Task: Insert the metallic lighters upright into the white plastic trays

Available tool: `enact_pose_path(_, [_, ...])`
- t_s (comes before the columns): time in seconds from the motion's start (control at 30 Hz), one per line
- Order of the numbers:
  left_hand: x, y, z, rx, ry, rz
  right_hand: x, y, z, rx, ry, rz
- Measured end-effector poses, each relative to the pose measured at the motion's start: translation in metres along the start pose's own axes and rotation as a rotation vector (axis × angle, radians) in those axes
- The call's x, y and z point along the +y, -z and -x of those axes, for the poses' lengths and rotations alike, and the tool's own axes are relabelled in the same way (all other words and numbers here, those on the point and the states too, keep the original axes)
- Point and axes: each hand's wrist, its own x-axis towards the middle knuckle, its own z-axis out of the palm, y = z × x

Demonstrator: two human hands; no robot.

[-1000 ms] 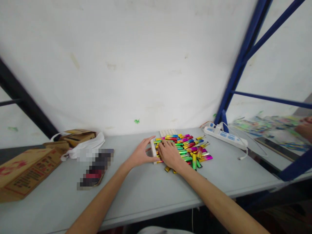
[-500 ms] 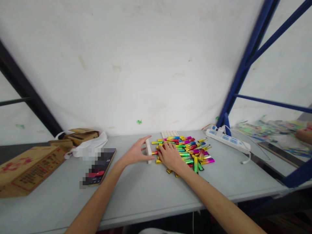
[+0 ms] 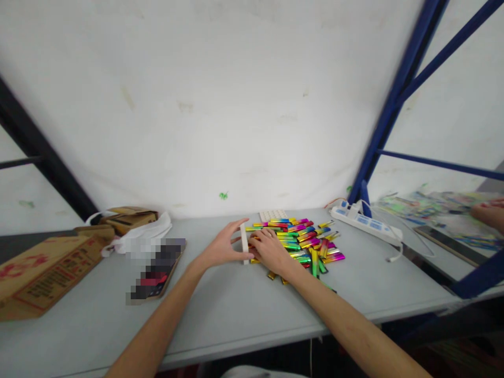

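Observation:
My left hand (image 3: 222, 245) holds a thin white block (image 3: 244, 244) on its edge, thumb at the near end and fingers at the far end. Against the right face of that block are the bent fingers of my right hand (image 3: 270, 252); what they grip is hidden. Under and beyond this hand spreads a pile of shiny metallic-coloured strips (image 3: 307, 241) in gold, green, pink, red and blue. Some strips lie with their ends close to the white block. A white tray with a grid of holes (image 3: 272, 215) rests behind the pile.
On the left are a cardboard box (image 3: 55, 268), a white bag (image 3: 144, 233) and a phone (image 3: 163, 270). To the right lie a white power strip (image 3: 366, 224) and a cable beside a blue metal post (image 3: 384, 126). Another person's hand (image 3: 490, 214) is at the far right.
My right hand has shifted left to the white block, its fingers now more curled. My left hand and the block have moved slightly right, towards the strips.

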Motion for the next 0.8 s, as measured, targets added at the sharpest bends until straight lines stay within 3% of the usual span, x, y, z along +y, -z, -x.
enact_pose_path(0.13, [-0.002, 0.009, 0.000, 0.027, 0.026, -0.012, 0.005, -0.003, -0.002, -0.010, 0.012, 0.022])
enact_pose_path(0.3, [-0.020, 0.030, 0.000, 0.175, 0.053, -0.140, 0.023, 0.002, 0.001, 0.033, -0.153, 0.004])
enact_pose_path(0.5, [-0.054, 0.025, -0.008, 0.362, 0.131, -0.345, 0.038, 0.009, 0.009, -0.030, -0.241, -0.033])
enact_pose_path(0.8, [-0.070, 0.024, -0.014, 0.408, 0.143, -0.497, 0.047, 0.021, 0.004, 0.231, -0.219, -0.094])
